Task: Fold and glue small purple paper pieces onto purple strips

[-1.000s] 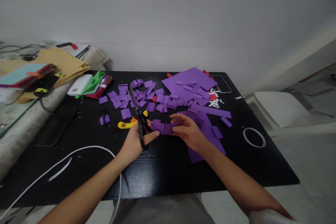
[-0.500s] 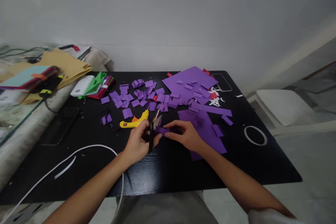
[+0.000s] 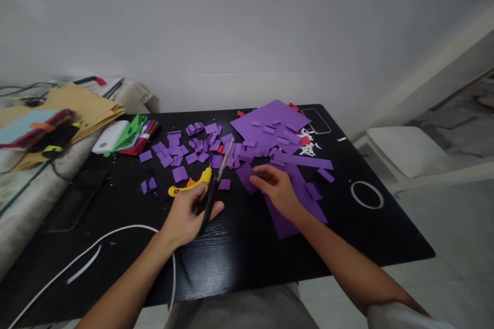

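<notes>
My left hand grips a pair of scissors by its black handles, the blades pointing up and away and looking nearly closed. Between the thumb and fingers of my right hand is a piece of purple paper. A small purple square lies on the table just right of the scissors. Many cut purple pieces are scattered beyond both hands. Beneath and beside my right hand lies a larger purple sheet. A yellow glue gun rests close behind my left hand.
Another purple sheet lies at the back, with white paper scraps beside it. A white cable curves across the black table at front left. Coloured paper bundles sit at back left. A white stool stands at right.
My hands have moved apart. The scissor blades, open around the paper before, are now nearly closed and clear of it. A small purple square now lies on the table between my hands.
</notes>
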The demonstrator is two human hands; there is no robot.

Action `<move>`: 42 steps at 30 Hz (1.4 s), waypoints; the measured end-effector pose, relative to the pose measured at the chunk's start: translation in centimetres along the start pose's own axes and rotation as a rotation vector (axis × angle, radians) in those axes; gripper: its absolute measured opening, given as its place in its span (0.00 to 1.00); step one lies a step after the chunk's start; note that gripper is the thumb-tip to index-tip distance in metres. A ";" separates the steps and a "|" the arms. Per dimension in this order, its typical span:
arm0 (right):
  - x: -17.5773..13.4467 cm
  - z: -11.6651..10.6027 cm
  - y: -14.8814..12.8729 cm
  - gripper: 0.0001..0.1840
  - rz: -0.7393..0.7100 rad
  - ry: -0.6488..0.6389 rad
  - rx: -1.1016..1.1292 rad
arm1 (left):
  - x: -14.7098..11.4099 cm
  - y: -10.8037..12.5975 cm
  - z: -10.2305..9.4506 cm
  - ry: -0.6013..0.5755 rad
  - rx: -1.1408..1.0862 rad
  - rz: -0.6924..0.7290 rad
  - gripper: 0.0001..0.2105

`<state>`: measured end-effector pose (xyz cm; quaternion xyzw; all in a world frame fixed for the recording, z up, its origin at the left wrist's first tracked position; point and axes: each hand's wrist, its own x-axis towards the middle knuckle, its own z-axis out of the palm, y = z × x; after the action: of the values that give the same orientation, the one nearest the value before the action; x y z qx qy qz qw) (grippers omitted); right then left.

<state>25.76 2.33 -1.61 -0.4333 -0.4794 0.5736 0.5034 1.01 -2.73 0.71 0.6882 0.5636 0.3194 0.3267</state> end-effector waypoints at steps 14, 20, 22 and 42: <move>1.2 -1.6 0.0 0.16 0.063 0.110 0.276 | -0.2 0.4 -1.2 -0.240 0.322 0.047 0.13; 1.3 -1.6 -0.1 0.15 0.020 0.116 0.286 | -0.1 0.4 -1.5 -0.212 0.377 0.007 0.11; 1.1 -1.6 0.0 0.15 0.000 0.097 0.256 | -0.1 0.6 -1.3 -0.230 0.400 -0.009 0.10; -0.5 -0.7 -1.4 0.14 -0.147 0.002 0.132 | -0.2 -0.2 0.2 -0.195 0.469 0.161 0.10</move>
<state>26.73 1.96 -0.33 -0.3634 -0.4705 0.5650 0.5722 1.06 -2.90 0.45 0.8153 0.5314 0.1373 0.1847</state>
